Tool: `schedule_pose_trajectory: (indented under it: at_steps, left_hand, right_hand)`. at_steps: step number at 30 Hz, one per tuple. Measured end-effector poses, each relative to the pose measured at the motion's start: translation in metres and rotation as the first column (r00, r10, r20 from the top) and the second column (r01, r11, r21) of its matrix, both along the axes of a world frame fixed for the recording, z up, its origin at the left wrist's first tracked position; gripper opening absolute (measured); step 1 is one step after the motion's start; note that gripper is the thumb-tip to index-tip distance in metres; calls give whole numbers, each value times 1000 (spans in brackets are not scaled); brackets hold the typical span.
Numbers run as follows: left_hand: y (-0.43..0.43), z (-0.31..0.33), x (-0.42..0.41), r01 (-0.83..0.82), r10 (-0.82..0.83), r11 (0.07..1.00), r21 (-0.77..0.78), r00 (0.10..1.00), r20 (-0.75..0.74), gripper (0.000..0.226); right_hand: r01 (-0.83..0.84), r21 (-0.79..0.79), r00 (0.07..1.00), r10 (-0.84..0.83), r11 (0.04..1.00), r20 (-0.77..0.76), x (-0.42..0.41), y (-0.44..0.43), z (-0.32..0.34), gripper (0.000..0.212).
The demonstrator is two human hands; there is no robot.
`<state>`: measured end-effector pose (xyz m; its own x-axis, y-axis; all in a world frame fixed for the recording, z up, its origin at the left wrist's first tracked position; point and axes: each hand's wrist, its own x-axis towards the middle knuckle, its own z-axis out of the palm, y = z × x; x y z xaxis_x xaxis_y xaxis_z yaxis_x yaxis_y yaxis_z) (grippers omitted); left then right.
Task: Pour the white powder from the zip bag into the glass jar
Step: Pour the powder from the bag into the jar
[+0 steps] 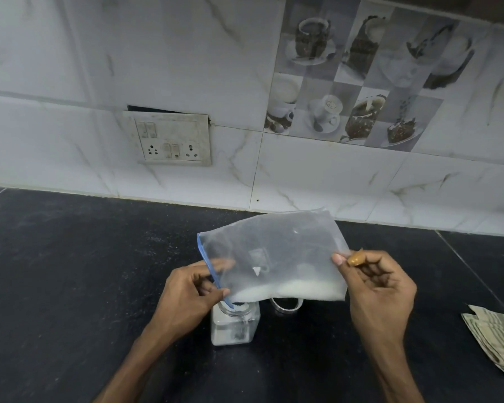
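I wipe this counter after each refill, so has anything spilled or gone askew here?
Faint white dusting on the black stone counter, left of the clear zip bag. The wall switch plate hangs crooked, with a dark gap above it.

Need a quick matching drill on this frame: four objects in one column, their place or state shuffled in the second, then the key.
Things:
1. zip bag
2. glass jar
3. metal lid
4. folded cloth

Places or states:
A. on the counter at the far right edge
B. held in the air by the left hand and the right hand
C. on the counter just right of the jar, partly behind the bag
D. open, standing under the bag's blue zip end, some white powder inside

Pairs: 1-B, 2-D, 3-C, 4-A
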<state>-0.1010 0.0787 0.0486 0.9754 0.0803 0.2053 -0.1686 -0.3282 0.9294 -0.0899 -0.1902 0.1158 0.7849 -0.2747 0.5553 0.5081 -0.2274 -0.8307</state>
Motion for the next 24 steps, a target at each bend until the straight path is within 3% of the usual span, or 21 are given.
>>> schedule_pose_trajectory:
  at_steps: [24]
  left_hand:
    - [1,1,0,11,-11,1000,-13,1000,2,56]
  right_hand:
    - [1,42,1000,-1,999,9,-1,4,5,27]
